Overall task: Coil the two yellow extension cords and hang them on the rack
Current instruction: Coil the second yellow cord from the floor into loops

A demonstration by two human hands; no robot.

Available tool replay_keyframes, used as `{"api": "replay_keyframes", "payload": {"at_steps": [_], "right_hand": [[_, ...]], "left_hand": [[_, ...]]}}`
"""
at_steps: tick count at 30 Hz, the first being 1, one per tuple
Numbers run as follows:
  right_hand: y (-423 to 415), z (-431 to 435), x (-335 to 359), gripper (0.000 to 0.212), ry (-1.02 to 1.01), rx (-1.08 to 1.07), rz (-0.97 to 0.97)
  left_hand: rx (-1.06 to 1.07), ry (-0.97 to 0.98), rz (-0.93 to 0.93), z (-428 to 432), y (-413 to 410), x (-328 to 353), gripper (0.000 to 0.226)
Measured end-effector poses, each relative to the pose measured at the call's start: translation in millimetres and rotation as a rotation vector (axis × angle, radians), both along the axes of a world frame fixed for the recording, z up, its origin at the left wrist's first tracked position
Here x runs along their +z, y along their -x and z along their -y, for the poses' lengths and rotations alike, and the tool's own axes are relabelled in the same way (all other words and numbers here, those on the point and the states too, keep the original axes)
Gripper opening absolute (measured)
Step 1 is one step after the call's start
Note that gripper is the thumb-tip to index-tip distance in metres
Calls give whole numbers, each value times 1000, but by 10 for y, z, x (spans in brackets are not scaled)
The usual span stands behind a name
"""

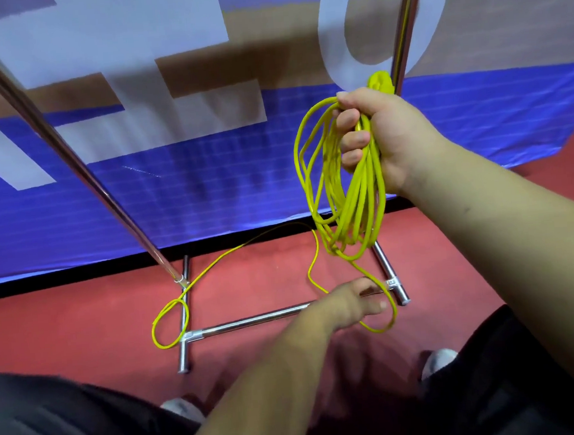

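Cord (352,192) was found mostly gathered. A bundle of loose, uneven loops was gripped in the right hand (375,136), with the fingers curled round it, and hung below that hand. A yellow lump, probably a plug (380,81), was seen just above the fist.

From the bottom of the bundle a free length was led down past the left hand (349,303), which was held low, just over the base bar of the rack (245,322). That hand was blurred, and whether its fingers were closed on the cord could not be told. Off to the left of it the tail was trailed across the floor (82,326), with one small loop lying over the rack's foot on that side.

The coiling of this cord was judged well advanced but unfinished: the tail was left to be drawn in, and nothing was seen hung on the rack. The second cord could not be made out, so it was taken as yet to be dealt with.
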State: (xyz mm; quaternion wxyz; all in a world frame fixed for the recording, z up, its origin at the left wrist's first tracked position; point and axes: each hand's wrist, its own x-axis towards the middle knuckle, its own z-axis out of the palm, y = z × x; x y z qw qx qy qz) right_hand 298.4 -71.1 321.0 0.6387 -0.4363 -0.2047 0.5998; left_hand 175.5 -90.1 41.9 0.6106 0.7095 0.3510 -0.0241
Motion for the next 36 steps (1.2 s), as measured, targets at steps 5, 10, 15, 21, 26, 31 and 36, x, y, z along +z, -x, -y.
{"api": "replay_keyframes", "payload": {"at_steps": [5, 10, 15, 21, 26, 31, 36], "right_hand": [[-70, 10, 29, 22, 6, -4, -36], [-126, 8, 25, 21, 13, -8, -26], [-144, 8, -2, 20, 19, -4, 37], [-158, -14, 17, 20, 21, -13, 46], [-125, -37, 15, 20, 18, 28, 99], [-43, -72, -27, 26, -15, 98, 266], [83, -110, -121, 27, -9, 132, 516]], "left_hand": [[33, 122, -3, -24, 97, -299, 36], [174, 165, -96, -233, 227, -432, 18], [476, 167, -136, -641, 398, -257, 11], [727, -23, 49, -1535, 773, 493, 12], [677, -190, 130, -2030, 1156, 1454, 16], [628, -70, 184, -2154, 1363, 2273, 36], [783, 201, 278, -2149, 1393, 2770, 24]]}}
